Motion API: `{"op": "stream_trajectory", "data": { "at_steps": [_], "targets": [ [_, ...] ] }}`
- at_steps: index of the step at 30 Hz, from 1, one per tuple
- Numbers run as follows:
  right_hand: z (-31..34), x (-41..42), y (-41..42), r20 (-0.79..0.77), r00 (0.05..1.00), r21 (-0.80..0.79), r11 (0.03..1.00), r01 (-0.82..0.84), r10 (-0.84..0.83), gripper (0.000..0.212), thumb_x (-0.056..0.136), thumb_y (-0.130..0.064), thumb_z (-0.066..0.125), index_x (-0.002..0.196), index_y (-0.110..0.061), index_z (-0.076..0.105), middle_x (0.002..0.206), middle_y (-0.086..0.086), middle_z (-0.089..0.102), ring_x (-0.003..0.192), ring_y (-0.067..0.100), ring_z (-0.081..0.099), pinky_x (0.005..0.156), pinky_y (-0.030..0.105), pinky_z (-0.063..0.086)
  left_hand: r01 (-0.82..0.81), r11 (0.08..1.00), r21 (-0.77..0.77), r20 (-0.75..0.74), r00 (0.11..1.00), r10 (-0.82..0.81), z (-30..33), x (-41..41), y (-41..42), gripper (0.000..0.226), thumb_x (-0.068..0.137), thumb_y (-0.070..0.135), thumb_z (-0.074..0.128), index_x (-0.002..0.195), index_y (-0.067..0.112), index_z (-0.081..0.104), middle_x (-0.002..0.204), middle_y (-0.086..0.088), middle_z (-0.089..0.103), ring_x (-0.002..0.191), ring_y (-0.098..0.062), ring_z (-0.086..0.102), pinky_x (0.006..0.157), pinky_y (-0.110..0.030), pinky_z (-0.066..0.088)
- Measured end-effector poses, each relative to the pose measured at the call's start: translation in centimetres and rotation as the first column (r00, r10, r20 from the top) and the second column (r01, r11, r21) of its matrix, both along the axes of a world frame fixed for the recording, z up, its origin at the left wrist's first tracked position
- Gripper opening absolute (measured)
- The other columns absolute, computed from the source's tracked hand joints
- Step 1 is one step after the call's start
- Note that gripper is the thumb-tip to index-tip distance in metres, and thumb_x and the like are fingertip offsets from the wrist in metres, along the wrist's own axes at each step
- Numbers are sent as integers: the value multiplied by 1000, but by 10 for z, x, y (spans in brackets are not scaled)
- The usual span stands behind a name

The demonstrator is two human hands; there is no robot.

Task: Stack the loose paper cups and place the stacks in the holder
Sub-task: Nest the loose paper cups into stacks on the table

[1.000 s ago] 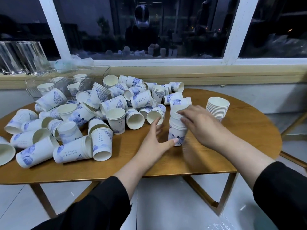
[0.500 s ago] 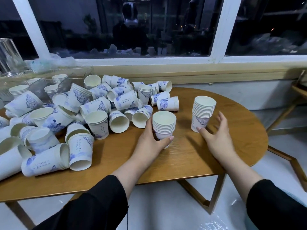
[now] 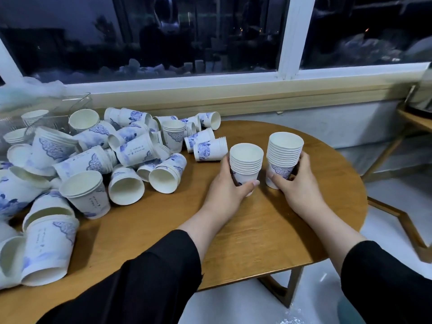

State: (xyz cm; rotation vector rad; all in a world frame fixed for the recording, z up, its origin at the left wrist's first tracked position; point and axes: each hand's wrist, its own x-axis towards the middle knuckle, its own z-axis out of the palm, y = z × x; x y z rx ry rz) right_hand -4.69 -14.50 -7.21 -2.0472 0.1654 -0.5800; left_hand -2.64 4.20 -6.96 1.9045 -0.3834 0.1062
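Two upright stacks of white paper cups with blue prints stand side by side on the round wooden table (image 3: pixel 268 232). My left hand (image 3: pixel 224 190) is wrapped around the shorter stack (image 3: pixel 246 163). My right hand (image 3: pixel 295 183) grips the taller stack (image 3: pixel 284 153) at its base. A big heap of loose cups (image 3: pixel 98 160), many lying on their sides, covers the table's left half. The clear holder (image 3: pixel 70 106) stands at the back left, with a few cup stacks (image 3: pixel 34 116) seen through its wall.
A window sill (image 3: pixel 233 94) runs behind the table under a dark window. Crumpled clear plastic (image 3: pixel 28 90) lies on the sill at the left. Another wooden piece of furniture (image 3: pixel 416 118) stands at the right edge. The table's front edge is close to my sleeves.
My right hand, spread open beside the taller stack half a second ago, has closed around its base. My left hand keeps its hold on the shorter stack. The camera has swung right.
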Motion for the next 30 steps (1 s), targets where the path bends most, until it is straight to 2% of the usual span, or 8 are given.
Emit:
{"op": "stream_trajectory", "data": {
  "at_steps": [6,10,12,14,18,22,26,30],
  "targets": [
    [-2,-1,-19,-14,1000,-32,999,26,-26,87,76,-35,81,146,-31,30,141,-9,53,123,11,54,103,36,46,36,999,-29,-25,999,-37,-1,12,-28,89,75,33,84,147,33,32,141,14,54,129,-5,51,111,-32,42],
    [-1,-14,-16,5,990,-114,983,142,-143,93,77,-32,81,152,-23,25,152,1,34,140,17,35,116,36,31,4,995,-102,-100,995,-14,1,3,-7,102,67,52,82,150,40,23,148,4,48,134,-8,48,114,-37,39],
    [5,-30,-10,39,963,-109,957,270,-267,81,81,-35,77,147,-22,32,143,3,38,133,21,42,113,42,36,-31,996,-83,-100,995,23,1,-6,11,84,77,50,78,147,37,32,141,2,53,129,-9,52,112,-37,42],
    [9,-49,2,154,945,-92,948,305,-289,54,85,-36,72,132,-22,48,120,-2,49,108,18,53,98,45,47,-81,996,-47,-70,995,77,2,-17,33,55,88,40,71,136,33,47,130,5,58,120,-7,56,107,-32,45],
    [7,-80,61,177,975,-262,962,-81,130,11,93,-29,63,102,-24,63,93,-13,56,87,4,56,79,33,49,-190,981,28,1,982,190,3,-33,86,27,95,31,65,120,22,63,116,8,65,100,6,59,88,-9,46],
    [-4,-63,135,-14,944,-246,914,-322,329,40,91,-30,66,129,-21,55,130,-8,49,120,6,51,103,29,43,-215,968,130,80,975,206,2,-44,129,17,96,30,63,109,22,68,107,10,68,97,1,62,86,-14,46],
    [-11,-10,168,18,990,-70,988,-136,138,60,92,-29,63,145,-14,38,151,4,32,133,22,44,111,44,38,-279,959,49,65,959,276,1,-45,145,12,97,27,62,103,19,69,95,11,71,84,9,60,74,-7,42],
    [-8,39,173,-48,998,67,997,42,-39,74,93,-33,60,153,-16,20,158,6,24,130,27,49,109,46,40,-320,947,-9,-20,947,320,-1,-39,143,11,96,30,61,96,23,68,77,10,67,71,1,59,68,-21,42]
  ]
}}
